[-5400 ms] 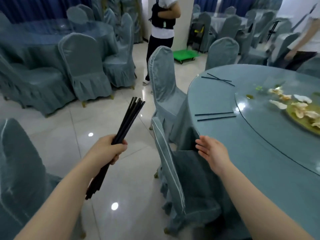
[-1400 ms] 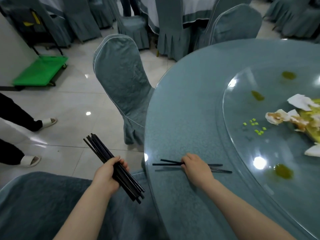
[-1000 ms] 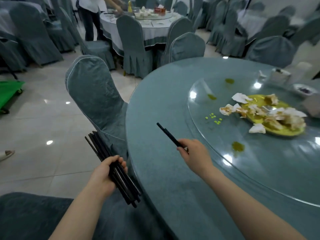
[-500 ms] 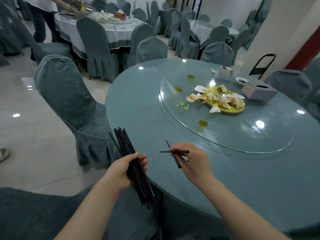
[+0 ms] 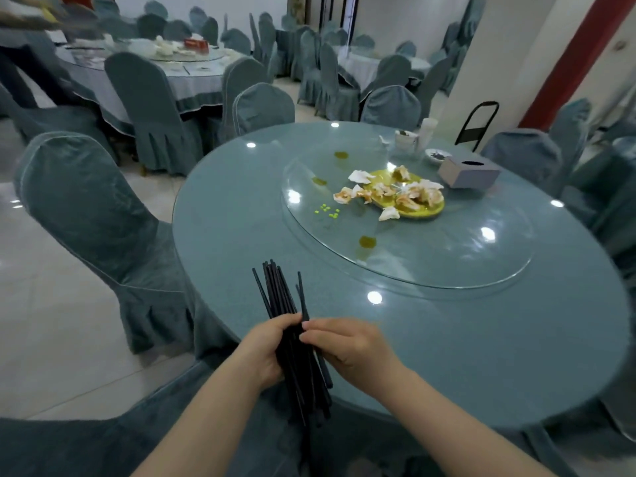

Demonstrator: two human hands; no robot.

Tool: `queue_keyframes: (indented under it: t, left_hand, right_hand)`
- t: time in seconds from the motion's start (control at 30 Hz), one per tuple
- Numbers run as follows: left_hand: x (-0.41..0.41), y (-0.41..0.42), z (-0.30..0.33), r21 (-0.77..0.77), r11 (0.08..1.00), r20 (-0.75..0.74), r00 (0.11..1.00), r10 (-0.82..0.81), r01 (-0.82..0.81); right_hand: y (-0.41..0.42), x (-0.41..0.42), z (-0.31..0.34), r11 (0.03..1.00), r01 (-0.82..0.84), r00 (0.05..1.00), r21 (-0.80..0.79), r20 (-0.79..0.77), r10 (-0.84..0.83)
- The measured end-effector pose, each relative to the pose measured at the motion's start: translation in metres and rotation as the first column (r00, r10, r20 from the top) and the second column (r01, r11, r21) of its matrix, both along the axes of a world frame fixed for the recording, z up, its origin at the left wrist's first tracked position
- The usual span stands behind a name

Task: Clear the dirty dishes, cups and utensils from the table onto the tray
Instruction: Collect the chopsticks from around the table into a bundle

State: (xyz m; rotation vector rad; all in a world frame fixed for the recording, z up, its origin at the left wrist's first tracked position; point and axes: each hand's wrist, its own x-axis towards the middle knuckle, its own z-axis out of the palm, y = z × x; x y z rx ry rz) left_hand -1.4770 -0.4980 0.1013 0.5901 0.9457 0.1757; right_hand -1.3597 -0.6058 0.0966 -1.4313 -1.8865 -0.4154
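- Bundle of thin black chopsticks [image 5: 283, 306] clenched in left hand [image 5: 263, 352], held upright just over the near edge of the round grey-blue table [image 5: 223, 208], tips fanning up and away from the body.
- Right hand [image 5: 347, 349] pressed against the same bundle, fingers [image 5: 311, 333] pinching a chopstick or two at its right side; by the look of it, tucking these in with the rest.
- Near rim of the table bare of loose chopsticks in this view, so utensil gathering on this side judged largely finished.
- Left to clear on the round glass turntable [image 5: 447, 256]: flat yellow plate [image 5: 421, 210] heaped with crumpled white napkins and food scraps, with a few scraps lying on the glass beside it.
- Also on the glass: small green crumbs [image 5: 328, 211] and several yellowish sauce spots [image 5: 367, 242]; more a wiping job than a tray job.
- At the far rim: small white cup [image 5: 404, 138] with something dark in it, small white saucer [image 5: 437, 155] with dark residue, pale upright item beside the cup too blurred to name.
- Grey rectangular tissue box [image 5: 468, 172] just past the plate; probably not part of the dirty ware.
- No tray anywhere in view, so nothing shown as loaded yet; chopsticks in hand not yet delivered.
- Overall judged at an early-to-middle stage: utensils collected, plate, cup and saucer untouched.
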Motion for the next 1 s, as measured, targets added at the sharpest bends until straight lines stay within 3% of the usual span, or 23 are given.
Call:
queue_keyframes:
  t: [0.33, 0.43, 0.53, 0.6, 0.67, 0.8, 0.9, 1.0]
  left_hand:
    - [0.078, 0.024, 0.009, 0.053, 0.996, 0.081, 0.995, 0.063, -0.067]
    - [0.106, 0.031, 0.004, 0.101, 0.987, 0.066, 0.991, 0.118, -0.124]
    - [0.134, 0.035, -0.002, 0.122, 0.971, 0.074, 0.977, 0.199, -0.207]
    - [0.147, 0.035, -0.006, 0.107, 0.963, 0.099, 0.966, 0.239, -0.249]
    - [0.158, 0.035, -0.008, 0.098, 0.952, 0.124, 0.953, 0.277, -0.29]
    - [0.171, 0.027, -0.005, 0.124, 0.946, 0.156, 0.948, 0.278, -0.298]
    - [0.175, 0.016, -0.001, 0.117, 0.953, 0.181, 0.95, 0.256, -0.279]
    - [0.172, -0.009, 0.003, 0.106, 0.974, 0.193, 0.965, 0.177, -0.2]
  right_hand:
    - [0.017, 0.086, 0.0, 0.997, -0.07, 0.996, -0.038, 0.046, 0.072]
    - [0.013, 0.111, -0.006, 0.994, 0.014, 0.998, -0.11, -0.064, -0.021]
    - [0.001, 0.133, -0.012, 0.957, 0.115, 0.937, -0.267, -0.29, -0.194]
    - [-0.005, 0.141, -0.015, 0.902, 0.151, 0.789, -0.405, -0.5, -0.357]
    - [-0.009, 0.142, -0.016, 0.862, 0.139, 0.559, -0.487, -0.68, -0.474]
    - [-0.014, 0.133, -0.016, 0.889, 0.138, 0.103, -0.438, -0.886, -0.452]
    - [-0.018, 0.117, -0.008, 0.9, 0.208, -0.078, -0.383, -0.924, -0.375]
    - [-0.031, 0.099, -0.001, 0.887, 0.297, -0.192, -0.355, -0.932, -0.308]
